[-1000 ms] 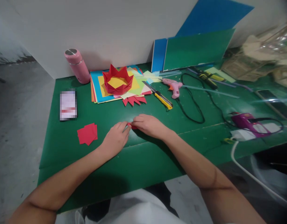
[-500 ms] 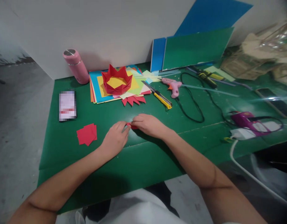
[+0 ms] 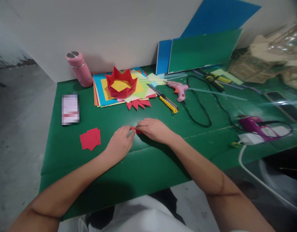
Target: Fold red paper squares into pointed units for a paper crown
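Observation:
On the green table [image 3: 163, 161], my left hand [image 3: 119, 143] and my right hand [image 3: 154, 129] meet at a small red paper piece [image 3: 137, 130]. Both hands have their fingers curled and pressed onto it, so most of the paper is hidden. To the left lies a small pile of red paper squares [image 3: 90, 138]. Farther back, a folded red paper crown [image 3: 121, 84] sits on a stack of coloured paper sheets [image 3: 102, 93], with folded red points [image 3: 138, 103] in front of it.
A pink bottle [image 3: 79, 68] and a phone [image 3: 70, 109] stand at the left. A yellow utility knife [image 3: 166, 100], a pink glue gun [image 3: 178, 89] with black cord, a purple glue gun [image 3: 256, 125], and leaning blue and green boards [image 3: 201, 50] fill the right and back.

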Motion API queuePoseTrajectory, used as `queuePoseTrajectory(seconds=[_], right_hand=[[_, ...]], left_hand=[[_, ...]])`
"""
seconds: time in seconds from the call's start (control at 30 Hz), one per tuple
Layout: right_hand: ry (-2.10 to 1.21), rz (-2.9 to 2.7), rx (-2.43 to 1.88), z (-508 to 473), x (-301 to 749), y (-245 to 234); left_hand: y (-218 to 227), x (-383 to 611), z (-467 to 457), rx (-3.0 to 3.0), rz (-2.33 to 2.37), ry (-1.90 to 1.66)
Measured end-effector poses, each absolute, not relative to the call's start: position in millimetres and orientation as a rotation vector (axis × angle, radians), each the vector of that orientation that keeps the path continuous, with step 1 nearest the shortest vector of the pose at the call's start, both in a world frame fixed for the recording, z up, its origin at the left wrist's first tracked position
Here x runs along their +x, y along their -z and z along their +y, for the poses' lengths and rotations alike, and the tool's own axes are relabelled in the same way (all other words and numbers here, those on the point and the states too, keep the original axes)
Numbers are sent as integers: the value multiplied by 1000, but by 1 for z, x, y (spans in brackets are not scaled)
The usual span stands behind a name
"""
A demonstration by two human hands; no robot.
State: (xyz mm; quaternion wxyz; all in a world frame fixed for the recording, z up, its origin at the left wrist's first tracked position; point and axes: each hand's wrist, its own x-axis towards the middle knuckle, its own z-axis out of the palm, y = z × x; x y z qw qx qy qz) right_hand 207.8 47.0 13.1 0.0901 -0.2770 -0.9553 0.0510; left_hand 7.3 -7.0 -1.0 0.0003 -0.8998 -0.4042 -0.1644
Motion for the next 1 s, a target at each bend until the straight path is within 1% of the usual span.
queuePoseTrajectory(seconds=[0.27,0.53,0.8,1.0], right_hand=[[-157,-2851,-858,45,207,-17],[-156,-2856,-857,46,207,-17],[-149,-2860,-851,46,207,-16],[-165,-2831,-885,45,206,-17]], left_hand=[[2,6,-8,-2819,-1326,638],[0,6,-7,-2812,-1324,626],[-4,6,-6,-2787,-1232,525],[-5,3,-5,-2828,-1288,572]])
